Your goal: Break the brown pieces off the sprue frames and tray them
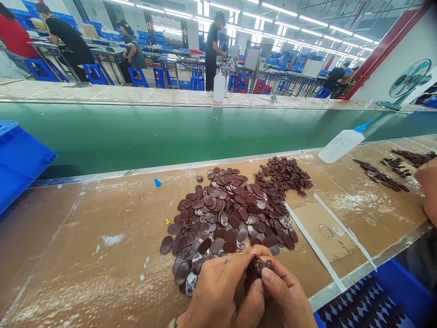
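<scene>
Both my hands meet at the lower middle, in front of a pile of dark brown oval plastic pieces [218, 218]. Between the fingertips is a small dark brown branched plastic piece [261, 264]. My left hand [221, 287] pinches it from the left, its fingers curled. From the other side, the thumb and fingers of my right hand [285, 291] press on the same piece. Part of what they hold is hidden behind the fingers. A heap of similar small branched pieces [283, 175] lies just beyond the ovals, to the right.
A white bottle with a blue tip [341, 146] lies tilted at the right. Beyond the bench runs a green belt [153, 136]. A blue bin [23, 159] is at left; a blue crate [406, 291] sits below the edge. Another person's hand [428, 182] is at far right.
</scene>
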Motion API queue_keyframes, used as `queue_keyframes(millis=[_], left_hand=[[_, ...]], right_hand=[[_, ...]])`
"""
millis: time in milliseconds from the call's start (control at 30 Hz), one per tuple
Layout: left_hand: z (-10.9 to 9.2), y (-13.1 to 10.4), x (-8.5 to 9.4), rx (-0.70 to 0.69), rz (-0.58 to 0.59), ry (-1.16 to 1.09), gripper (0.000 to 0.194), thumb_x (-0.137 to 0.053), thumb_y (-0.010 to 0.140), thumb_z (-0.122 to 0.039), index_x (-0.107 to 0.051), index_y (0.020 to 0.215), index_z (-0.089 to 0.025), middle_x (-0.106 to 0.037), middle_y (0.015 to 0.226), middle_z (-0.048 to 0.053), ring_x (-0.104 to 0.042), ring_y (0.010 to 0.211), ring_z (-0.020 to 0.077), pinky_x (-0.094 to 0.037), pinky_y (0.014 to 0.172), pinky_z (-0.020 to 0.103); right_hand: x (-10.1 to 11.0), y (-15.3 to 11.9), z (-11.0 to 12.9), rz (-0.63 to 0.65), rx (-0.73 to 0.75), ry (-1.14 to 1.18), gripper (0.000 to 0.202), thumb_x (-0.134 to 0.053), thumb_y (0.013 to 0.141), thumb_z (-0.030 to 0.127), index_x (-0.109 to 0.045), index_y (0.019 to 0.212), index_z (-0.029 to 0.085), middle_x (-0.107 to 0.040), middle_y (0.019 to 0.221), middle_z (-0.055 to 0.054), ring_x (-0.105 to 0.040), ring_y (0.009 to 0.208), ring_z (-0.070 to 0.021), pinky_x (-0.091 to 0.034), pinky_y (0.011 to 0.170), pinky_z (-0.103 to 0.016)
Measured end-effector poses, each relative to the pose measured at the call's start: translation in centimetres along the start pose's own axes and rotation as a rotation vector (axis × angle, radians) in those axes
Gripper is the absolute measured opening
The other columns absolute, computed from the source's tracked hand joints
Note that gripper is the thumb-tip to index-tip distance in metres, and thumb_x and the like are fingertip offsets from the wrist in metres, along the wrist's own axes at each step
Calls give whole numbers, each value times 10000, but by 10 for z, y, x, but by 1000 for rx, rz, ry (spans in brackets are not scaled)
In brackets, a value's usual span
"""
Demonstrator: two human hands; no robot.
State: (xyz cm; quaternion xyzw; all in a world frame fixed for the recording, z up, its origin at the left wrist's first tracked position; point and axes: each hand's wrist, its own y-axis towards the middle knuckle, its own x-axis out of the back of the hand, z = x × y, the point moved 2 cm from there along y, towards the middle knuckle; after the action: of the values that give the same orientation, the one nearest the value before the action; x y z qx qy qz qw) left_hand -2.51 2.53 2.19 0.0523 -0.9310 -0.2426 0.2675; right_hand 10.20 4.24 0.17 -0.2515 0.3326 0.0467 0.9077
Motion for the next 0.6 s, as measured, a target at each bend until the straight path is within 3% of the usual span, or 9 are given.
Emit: queue_keyframes(millis=[400,600], left_hand=[[-1,4,4,4,-13,-15,303,-582,861,-177,-602,1161,-211,-778,1006,6,-754,829,124,-588,774,189],[5,4,-1,16,-88,-27,296,-584,836,-200,-634,1127,-232,-778,1015,-14,-752,855,128,-590,821,203]], right_hand=[[-4,2,4,5,-54,11,251,-900,623,314,-764,798,197,-683,790,-36,-644,697,-201,-518,688,-303],[4,4,3,-42,-15,-9,205,-913,588,307,-763,669,193,-705,1096,-68,-687,809,-230,-545,781,-351]])
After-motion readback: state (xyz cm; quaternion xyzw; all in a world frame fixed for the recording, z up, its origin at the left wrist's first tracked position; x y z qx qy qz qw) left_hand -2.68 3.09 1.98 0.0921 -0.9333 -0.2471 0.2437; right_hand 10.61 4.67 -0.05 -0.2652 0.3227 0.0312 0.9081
